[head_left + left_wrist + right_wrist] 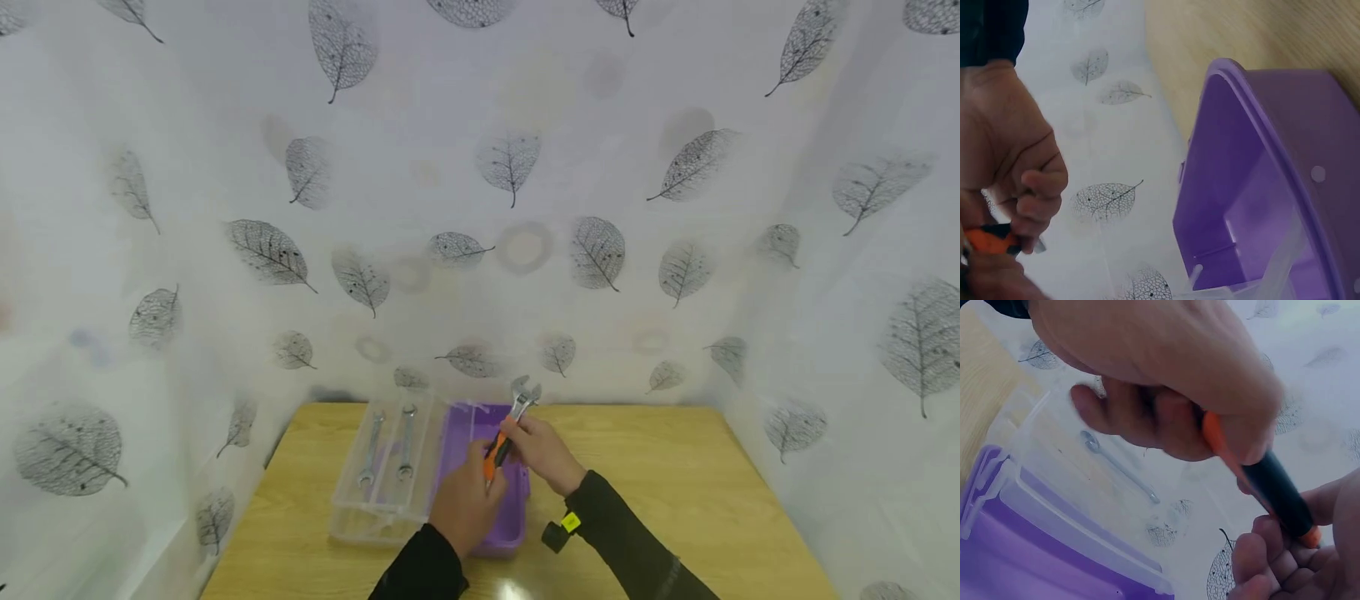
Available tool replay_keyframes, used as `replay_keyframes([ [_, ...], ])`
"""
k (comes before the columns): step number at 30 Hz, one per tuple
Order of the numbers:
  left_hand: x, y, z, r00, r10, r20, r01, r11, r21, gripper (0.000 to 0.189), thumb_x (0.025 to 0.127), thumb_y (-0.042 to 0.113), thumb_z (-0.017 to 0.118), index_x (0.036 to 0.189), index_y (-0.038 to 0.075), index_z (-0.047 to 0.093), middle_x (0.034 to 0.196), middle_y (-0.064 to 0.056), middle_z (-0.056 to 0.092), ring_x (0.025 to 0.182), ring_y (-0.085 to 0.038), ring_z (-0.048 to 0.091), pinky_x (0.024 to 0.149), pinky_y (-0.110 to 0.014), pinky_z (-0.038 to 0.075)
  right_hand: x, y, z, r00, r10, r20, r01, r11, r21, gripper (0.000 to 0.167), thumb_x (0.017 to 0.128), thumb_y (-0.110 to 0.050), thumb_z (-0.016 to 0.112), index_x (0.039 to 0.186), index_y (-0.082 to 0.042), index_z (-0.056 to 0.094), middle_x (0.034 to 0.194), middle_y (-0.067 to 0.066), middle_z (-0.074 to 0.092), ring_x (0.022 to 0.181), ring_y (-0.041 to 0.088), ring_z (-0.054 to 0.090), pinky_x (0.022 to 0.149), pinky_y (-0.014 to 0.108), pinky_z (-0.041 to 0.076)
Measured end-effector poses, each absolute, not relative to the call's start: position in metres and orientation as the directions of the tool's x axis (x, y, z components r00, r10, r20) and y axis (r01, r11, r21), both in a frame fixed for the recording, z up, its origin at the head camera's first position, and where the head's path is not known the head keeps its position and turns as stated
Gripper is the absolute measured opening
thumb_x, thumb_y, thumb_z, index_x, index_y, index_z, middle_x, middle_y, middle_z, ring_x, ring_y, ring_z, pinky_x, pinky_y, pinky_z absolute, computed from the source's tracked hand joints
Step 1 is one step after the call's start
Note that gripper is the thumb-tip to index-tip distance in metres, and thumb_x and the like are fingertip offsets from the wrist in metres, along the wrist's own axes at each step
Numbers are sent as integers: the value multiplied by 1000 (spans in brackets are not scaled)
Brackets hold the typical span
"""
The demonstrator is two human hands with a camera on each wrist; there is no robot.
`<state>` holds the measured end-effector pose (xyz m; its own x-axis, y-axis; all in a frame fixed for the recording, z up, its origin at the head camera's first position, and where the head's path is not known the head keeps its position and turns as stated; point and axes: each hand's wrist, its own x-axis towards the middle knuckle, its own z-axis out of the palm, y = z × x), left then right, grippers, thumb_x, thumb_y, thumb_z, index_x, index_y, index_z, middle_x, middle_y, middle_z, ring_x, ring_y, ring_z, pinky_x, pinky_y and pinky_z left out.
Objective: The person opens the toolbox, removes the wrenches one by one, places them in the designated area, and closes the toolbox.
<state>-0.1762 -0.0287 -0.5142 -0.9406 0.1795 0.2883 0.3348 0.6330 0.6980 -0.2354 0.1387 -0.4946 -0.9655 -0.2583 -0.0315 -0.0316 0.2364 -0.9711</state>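
Observation:
An adjustable wrench [519,406] with an orange and black handle is held up over the purple box [517,523], its metal head pointing up and away. My right hand [549,454] grips the upper handle between thumb and curled fingers. Around the handle's lower end, the left hand [465,502] has its thumb on one side and bent fingers on the other. In the right wrist view the black and orange handle [1277,494] spans both hands. The left wrist view shows the right hand [1013,137] and part of the orange handle [988,242].
Left of the purple box lies its clear plastic lid [347,510], folded open on the wooden table [645,500]. Two metal wrenches, one on the left [372,450] and another beside it [407,442], lie in it. A leaf-patterned curtain [450,100] surrounds the table.

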Motion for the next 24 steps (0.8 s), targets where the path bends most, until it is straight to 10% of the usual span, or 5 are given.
replay_keyframes([
  [5,-185,-48,-508,-947,161,278,312,665,678,64,101,38,62,153,5,44,118,-9,72,102,-24,71,85,-42,59,-246,161,-503,-958,-280,-61,-54,387,-920,36,109,-33,55,86,-6,60,73,5,58,63,14,50,56,26,41],
  [10,-205,-86,-512,-927,132,350,332,718,611,74,102,40,64,160,4,35,153,-20,50,142,-39,46,120,-55,35,-255,188,-519,-942,-310,-131,-43,498,-866,36,109,-26,53,79,-7,56,67,0,52,59,13,44,56,26,37],
  [24,-222,-154,-519,-948,-16,318,178,801,572,74,106,42,56,159,-2,31,159,-38,28,151,-57,15,122,-70,7,-239,227,-585,-890,-352,-291,41,574,-818,36,105,-22,62,72,-10,56,61,-6,46,54,8,41,53,21,34],
])
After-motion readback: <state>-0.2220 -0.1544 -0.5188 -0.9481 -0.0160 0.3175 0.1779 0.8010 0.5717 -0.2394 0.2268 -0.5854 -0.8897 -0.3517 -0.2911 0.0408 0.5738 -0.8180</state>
